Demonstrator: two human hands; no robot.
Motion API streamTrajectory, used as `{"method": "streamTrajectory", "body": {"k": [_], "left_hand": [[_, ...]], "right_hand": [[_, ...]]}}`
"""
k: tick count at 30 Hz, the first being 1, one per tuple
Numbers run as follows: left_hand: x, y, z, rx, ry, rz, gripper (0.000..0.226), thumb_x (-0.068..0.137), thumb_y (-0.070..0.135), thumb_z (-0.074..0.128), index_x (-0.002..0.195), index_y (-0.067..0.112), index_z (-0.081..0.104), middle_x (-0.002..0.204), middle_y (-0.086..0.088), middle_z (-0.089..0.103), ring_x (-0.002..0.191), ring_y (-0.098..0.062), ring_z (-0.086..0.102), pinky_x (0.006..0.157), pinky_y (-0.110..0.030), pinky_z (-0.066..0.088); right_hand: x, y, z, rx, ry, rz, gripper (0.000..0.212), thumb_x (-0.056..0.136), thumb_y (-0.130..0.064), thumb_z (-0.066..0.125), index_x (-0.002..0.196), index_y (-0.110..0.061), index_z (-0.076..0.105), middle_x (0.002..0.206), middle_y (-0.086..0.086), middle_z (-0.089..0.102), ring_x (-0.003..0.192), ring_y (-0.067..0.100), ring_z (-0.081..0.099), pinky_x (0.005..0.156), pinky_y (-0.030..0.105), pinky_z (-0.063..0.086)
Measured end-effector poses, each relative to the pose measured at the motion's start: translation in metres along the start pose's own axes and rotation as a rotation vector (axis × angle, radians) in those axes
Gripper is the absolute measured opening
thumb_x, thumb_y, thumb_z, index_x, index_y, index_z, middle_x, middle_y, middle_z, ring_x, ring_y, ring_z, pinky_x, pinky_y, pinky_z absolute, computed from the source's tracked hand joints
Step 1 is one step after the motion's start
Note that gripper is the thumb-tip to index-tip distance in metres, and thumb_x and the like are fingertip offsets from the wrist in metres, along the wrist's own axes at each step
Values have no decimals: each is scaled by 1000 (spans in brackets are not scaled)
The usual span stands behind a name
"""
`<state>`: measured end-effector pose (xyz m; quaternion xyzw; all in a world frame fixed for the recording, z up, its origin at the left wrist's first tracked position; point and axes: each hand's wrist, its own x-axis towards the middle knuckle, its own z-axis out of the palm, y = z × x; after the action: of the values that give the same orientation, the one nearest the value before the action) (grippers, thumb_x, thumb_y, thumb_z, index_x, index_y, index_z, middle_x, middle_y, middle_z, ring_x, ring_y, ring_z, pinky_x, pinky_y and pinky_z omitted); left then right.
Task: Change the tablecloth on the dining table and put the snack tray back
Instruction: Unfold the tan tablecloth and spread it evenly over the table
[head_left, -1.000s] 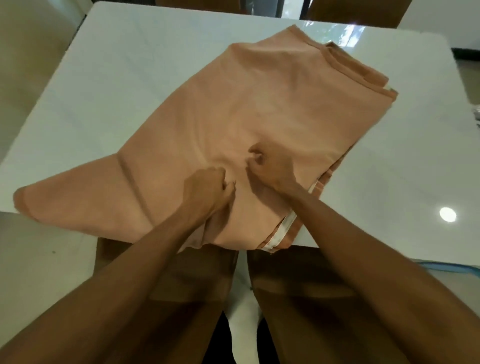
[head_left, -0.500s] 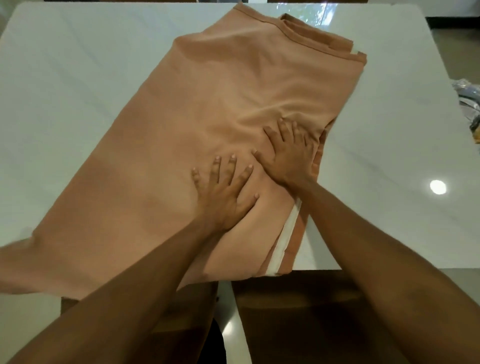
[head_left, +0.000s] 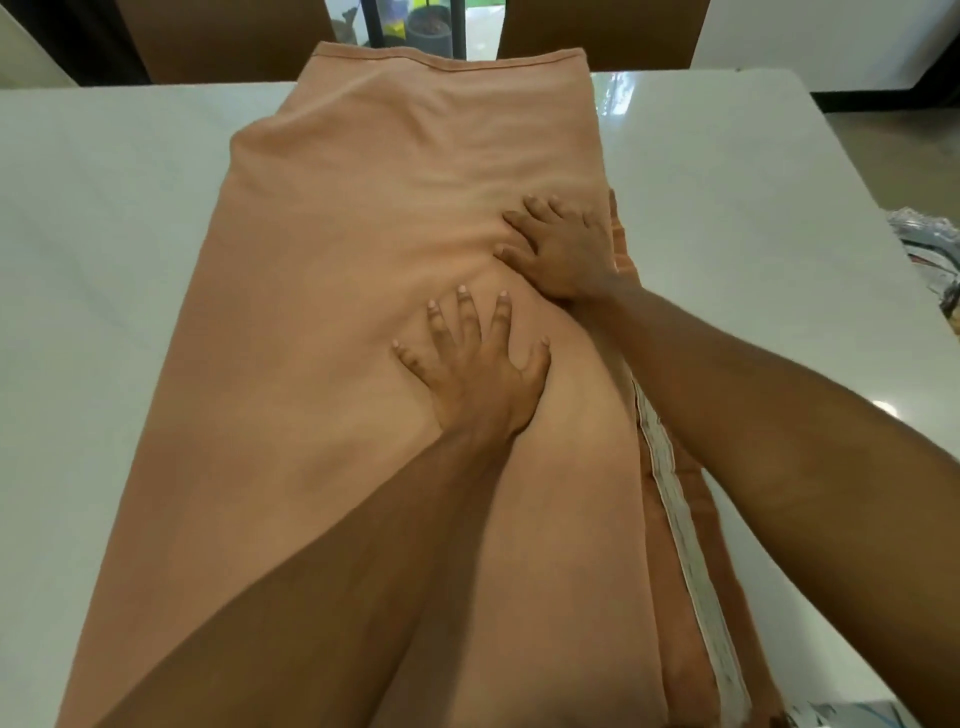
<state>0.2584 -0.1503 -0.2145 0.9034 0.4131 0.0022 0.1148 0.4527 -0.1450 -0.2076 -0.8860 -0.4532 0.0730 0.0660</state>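
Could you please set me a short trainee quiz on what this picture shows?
1. True or false: the left hand grips the cloth.
2. The white band runs along the cloth's: A) left edge, B) right edge, C) far edge.
3. Which hand reaches farther across the table?
Key: 1. False, it presses flat. 2. B. 3. The right hand.

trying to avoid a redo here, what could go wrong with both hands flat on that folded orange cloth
1. The tablecloth lies folded in layers on a glossy table; pushing with the flat left hand and right hand could slide the whole stack instead of opening it.
2. Its far end reaches past the table edge, so it might drag off.
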Motion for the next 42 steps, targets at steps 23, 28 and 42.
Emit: {"method": "streamTrajectory", "body": {"k": [23, 28, 42], "left_hand": [[-63, -25, -8, -228, 111, 161, 55, 91, 53, 46, 138, 26, 54, 150, 0, 47, 139, -24, 38, 114, -49, 22], [-127, -15, -15, -281, 234, 224, 37, 90, 51, 54, 116, 26, 59, 107, 3, 52, 96, -18, 48, 81, -37, 42], [-158, 46, -43, 79, -363, 146, 64, 75, 64, 64, 115, 15, 54, 109, -6, 62, 99, -29, 62, 85, -40, 56]], "right_hand": [[-173, -16, 18, 181, 22, 206, 65, 103, -55, 29, 162, -33, 13, 171, 3, 3, 157, 28, -2, 126, 47, -2], [-166, 8, -14, 555, -199, 194, 58, 104, -37, 41, 159, -26, 28, 168, 6, 20, 155, 31, 14, 123, 44, 15], [-299, -12, -6, 697, 216, 345, 34, 102, -12, 50, 133, -15, 64, 132, 4, 67, 120, 21, 62, 99, 18, 37]]}}
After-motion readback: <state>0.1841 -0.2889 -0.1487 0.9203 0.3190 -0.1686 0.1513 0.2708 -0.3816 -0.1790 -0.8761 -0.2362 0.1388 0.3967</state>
